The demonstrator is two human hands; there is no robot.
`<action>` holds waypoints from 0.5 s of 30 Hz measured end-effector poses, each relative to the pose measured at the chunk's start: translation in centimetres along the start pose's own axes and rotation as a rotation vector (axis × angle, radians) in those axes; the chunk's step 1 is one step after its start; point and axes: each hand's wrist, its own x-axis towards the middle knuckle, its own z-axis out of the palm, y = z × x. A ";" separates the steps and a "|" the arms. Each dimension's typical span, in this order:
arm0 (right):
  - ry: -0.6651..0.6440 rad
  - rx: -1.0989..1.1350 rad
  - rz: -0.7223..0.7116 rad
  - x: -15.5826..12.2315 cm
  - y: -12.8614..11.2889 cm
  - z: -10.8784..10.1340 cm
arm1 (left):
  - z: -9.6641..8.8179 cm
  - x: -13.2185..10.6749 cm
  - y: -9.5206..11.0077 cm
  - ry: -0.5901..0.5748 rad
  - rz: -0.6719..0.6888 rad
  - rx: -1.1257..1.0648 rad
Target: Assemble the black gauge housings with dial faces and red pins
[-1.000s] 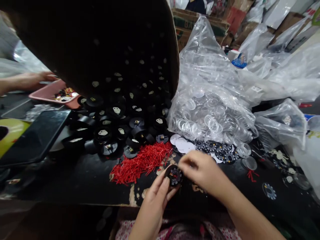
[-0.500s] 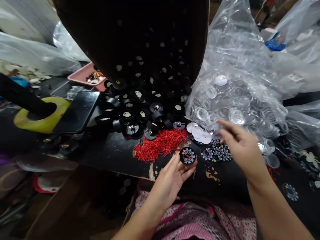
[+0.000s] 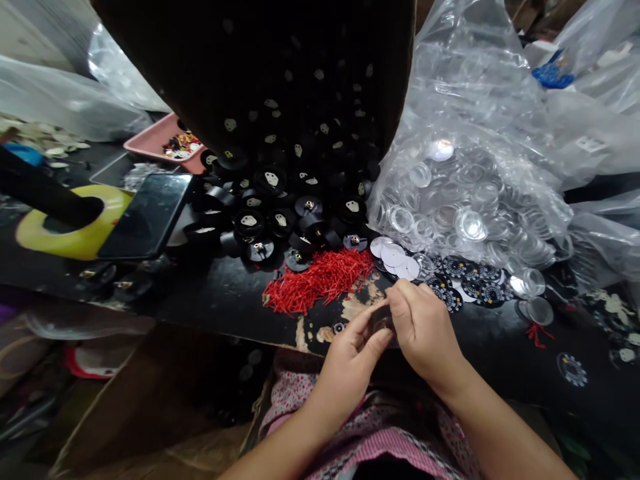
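Observation:
My left hand [image 3: 353, 353] and my right hand [image 3: 424, 328] meet over the near edge of the black table [image 3: 215, 300], both pinched on a small round black dial piece [image 3: 383, 320], mostly hidden between the fingers. Just beyond lies a heap of thin red pointers [image 3: 320, 280]. Printed round dial faces [image 3: 470, 283] and white discs [image 3: 393, 257] lie to the right of the heap. A pile of black round housings [image 3: 280, 213] spills from a big dark tipped box [image 3: 260, 73]. A clear bag of transparent round covers [image 3: 465, 200] sits behind my right hand.
A dark phone [image 3: 147, 217] leans on a yellow ring-shaped object [image 3: 65, 233] at left, with a pink tray [image 3: 165, 137] behind. More plastic bags [image 3: 600, 127] crowd the right. Loose covers [image 3: 535, 297] and a dial face [image 3: 571, 369] lie at far right.
My right hand came back from the bag of clear covers to join my left hand. The dial piece that lay open on my left fingers is now enclosed by both hands.

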 end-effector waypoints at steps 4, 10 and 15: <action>0.050 0.029 -0.045 0.2 -0.2 0.9 | 0.2 0.0 0.8 0.004 0.005 0.052; -0.374 0.328 0.071 -0.3 -0.2 0.0 | -8.0 -5.2 -0.6 0.156 -0.102 0.345; -0.445 0.342 0.127 -0.8 -0.1 1.1 | -15.3 -9.4 -1.1 0.662 0.144 0.937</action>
